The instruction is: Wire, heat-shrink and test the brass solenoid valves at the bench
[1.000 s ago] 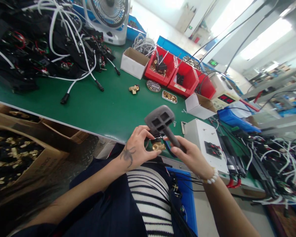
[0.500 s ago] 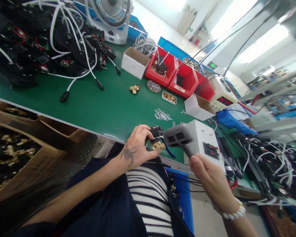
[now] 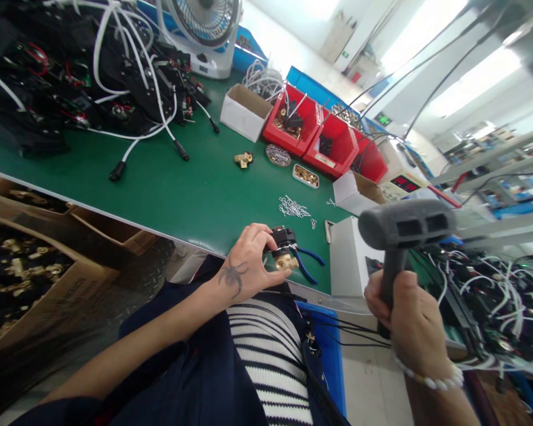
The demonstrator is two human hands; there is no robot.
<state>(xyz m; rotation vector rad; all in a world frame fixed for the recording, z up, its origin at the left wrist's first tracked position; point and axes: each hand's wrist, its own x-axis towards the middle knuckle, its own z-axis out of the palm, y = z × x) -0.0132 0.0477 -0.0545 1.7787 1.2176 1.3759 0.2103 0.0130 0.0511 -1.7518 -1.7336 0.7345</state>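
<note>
My left hand (image 3: 245, 264) pinches a small brass valve with a black top (image 3: 282, 248) at the near edge of the green bench (image 3: 173, 189). Blue-handled pliers (image 3: 308, 264) lie right beside the valve. My right hand (image 3: 411, 316) is wrapped round the dark handle of a grey handheld scanner (image 3: 406, 223), raised upright to the right, in front of a white box (image 3: 349, 257). The scanner's head faces left, well apart from the valve.
A pile of black parts with white cables (image 3: 84, 65) fills the back left. A fan (image 3: 202, 29), cardboard boxes (image 3: 242, 110), red bins (image 3: 328, 142), a loose brass fitting (image 3: 243, 158) and wire clips (image 3: 292, 207) sit farther back. A carton of brass parts (image 3: 22, 272) stands at left.
My right hand has carried the scanner from over the valve away to the right and up. My left hand has kept hold of the valve in place. The pliers now show.
</note>
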